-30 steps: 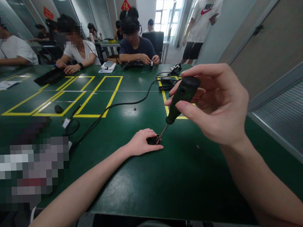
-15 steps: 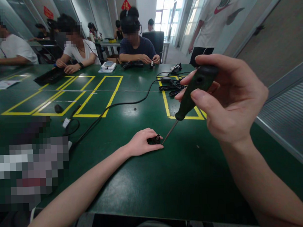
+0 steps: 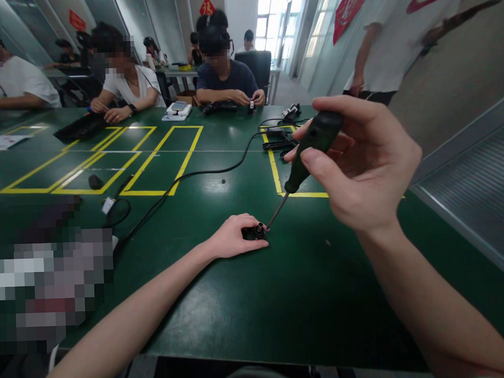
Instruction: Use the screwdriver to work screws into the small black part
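My left hand point(image 3: 233, 236) rests on the green table point(image 3: 280, 298), fingers closed around a small black part point(image 3: 253, 232) with a metal end. My right hand point(image 3: 358, 163) is raised above and to the right, gripping a screwdriver point(image 3: 306, 154) by its dark green handle. The thin metal shaft slants down to the left, and its tip touches the metal end of the small part.
A black cable point(image 3: 194, 177) runs across the table past yellow tape rectangles point(image 3: 160, 159). Black parts point(image 3: 281, 145) lie beyond the screwdriver. Seated people work at the far side, with a small white device point(image 3: 178, 110) near them. A person point(image 3: 399, 46) in a white shirt walks at right.
The screwdriver tip, which half a second ago stood just right of the part, is now back on its metal end. My right hand moved slightly left and down. The walking person came closer.
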Action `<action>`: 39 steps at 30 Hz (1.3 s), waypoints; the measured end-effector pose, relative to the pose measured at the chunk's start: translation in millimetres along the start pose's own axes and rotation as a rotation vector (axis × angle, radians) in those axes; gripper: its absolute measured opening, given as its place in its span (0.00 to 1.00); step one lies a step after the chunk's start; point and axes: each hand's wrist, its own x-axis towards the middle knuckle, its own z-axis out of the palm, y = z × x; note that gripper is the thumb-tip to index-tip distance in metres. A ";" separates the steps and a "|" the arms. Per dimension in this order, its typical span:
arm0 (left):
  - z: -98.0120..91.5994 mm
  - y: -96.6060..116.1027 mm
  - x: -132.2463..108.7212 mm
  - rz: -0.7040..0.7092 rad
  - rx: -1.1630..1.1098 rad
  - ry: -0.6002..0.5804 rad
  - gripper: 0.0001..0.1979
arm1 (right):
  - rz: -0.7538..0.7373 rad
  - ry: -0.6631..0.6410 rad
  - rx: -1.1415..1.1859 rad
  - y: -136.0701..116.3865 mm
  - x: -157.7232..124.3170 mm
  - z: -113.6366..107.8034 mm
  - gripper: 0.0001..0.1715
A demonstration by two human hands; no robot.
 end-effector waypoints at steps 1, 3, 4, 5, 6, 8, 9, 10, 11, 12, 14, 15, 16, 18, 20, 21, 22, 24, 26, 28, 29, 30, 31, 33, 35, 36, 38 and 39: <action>0.1 0.0 0.1 0.000 -0.002 -0.004 0.13 | 0.011 -0.009 -0.001 0.4 -0.5 0.5 0.23; 0.1 0.1 0.3 0.003 -0.007 -0.012 0.12 | 0.027 -0.018 0.010 1.0 -1.4 0.9 0.22; 0.1 0.1 0.3 0.004 -0.009 -0.015 0.12 | 0.034 -0.022 0.018 1.1 -1.8 1.0 0.22; 0.2 0.1 0.3 0.007 -0.011 -0.014 0.12 | 0.043 -0.026 0.021 1.1 -2.1 1.0 0.21; 0.2 0.1 0.3 0.008 -0.012 -0.014 0.12 | 0.053 -0.029 0.020 1.0 -2.4 1.0 0.21; 0.2 0.0 0.3 0.006 -0.013 -0.011 0.12 | 0.079 -0.037 0.006 0.8 -2.9 1.0 0.20; 0.3 -0.1 0.4 0.003 -0.012 -0.011 0.12 | 0.091 -0.041 0.002 0.8 -3.1 1.1 0.20; 0.3 -0.3 0.4 0.001 -0.011 -0.013 0.12 | 0.101 -0.044 0.004 0.7 -3.2 1.2 0.20; 0.3 -0.4 0.5 0.000 -0.010 -0.014 0.12 | 0.107 -0.045 0.012 0.7 -3.3 1.3 0.19; 0.3 -0.5 0.5 -0.001 -0.010 -0.017 0.12 | 0.110 -0.046 0.021 0.5 -3.3 1.4 0.19; 0.2 -0.4 0.6 0.000 -0.014 -0.018 0.12 | 0.119 -0.043 0.034 -0.1 -3.0 1.5 0.19; 0.0 -0.2 0.7 0.004 -0.018 -0.018 0.12 | 0.127 -0.044 0.037 -0.5 -2.6 1.4 0.18; -0.2 0.2 0.8 0.008 -0.023 -0.019 0.12 | 0.136 -0.046 0.043 -1.0 -2.2 1.3 0.18; -0.6 1.1 0.9 0.012 -0.033 -0.020 0.11 | 0.151 -0.063 0.067 -1.4 -1.2 0.9 0.18; -0.9 2.0 1.0 0.006 -0.040 -0.020 0.11 | 0.138 -0.082 0.103 -0.1 -0.5 0.5 0.18; -0.9 2.2 1.0 0.001 -0.042 -0.019 0.11 | 0.127 -0.093 0.118 1.3 -0.4 0.4 0.18; -0.9 2.3 1.0 -0.003 -0.044 -0.018 0.12 | 0.118 -0.103 0.127 3.2 -0.3 0.2 0.19; -0.7 1.8 0.8 -0.009 -0.045 -0.021 0.12 | 0.104 -0.110 0.109 7.3 -0.6 0.0 0.21; -0.4 1.0 0.6 -0.012 -0.042 -0.021 0.12 | 0.092 -0.101 0.038 10.1 -0.8 0.0 0.23; -0.3 0.4 0.5 -0.008 -0.041 -0.021 0.12 | 0.070 -0.078 -0.026 10.5 -0.9 0.2 0.26; -0.3 0.2 0.4 -0.005 -0.042 -0.024 0.12 | 0.061 -0.067 -0.040 9.8 -0.9 0.4 0.26; -0.4 0.2 0.4 -0.002 -0.044 -0.025 0.12 | 0.056 -0.060 -0.043 8.6 -1.0 0.7 0.26; -0.4 0.2 0.4 -0.001 -0.045 -0.027 0.12 | 0.054 -0.052 -0.041 7.4 -1.1 0.9 0.27; -0.4 0.3 0.6 -0.004 -0.046 -0.030 0.12 | 0.059 -0.044 -0.045 5.5 -1.5 1.4 0.27; -0.4 0.4 0.7 -0.002 -0.047 -0.029 0.12 | 0.061 -0.036 -0.057 5.7 -2.0 1.5 0.26; -0.3 0.5 0.8 0.000 -0.047 -0.027 0.12 | 0.059 -0.031 -0.063 6.6 -2.1 1.3 0.26; -0.4 0.8 1.0 0.000 -0.045 -0.021 0.12 | 0.044 -0.018 -0.065 9.7 -1.8 0.4 0.25; -0.4 1.0 1.1 -0.004 -0.044 -0.020 0.12 | 0.040 -0.017 -0.065 11.4 -1.3 -0.4 0.25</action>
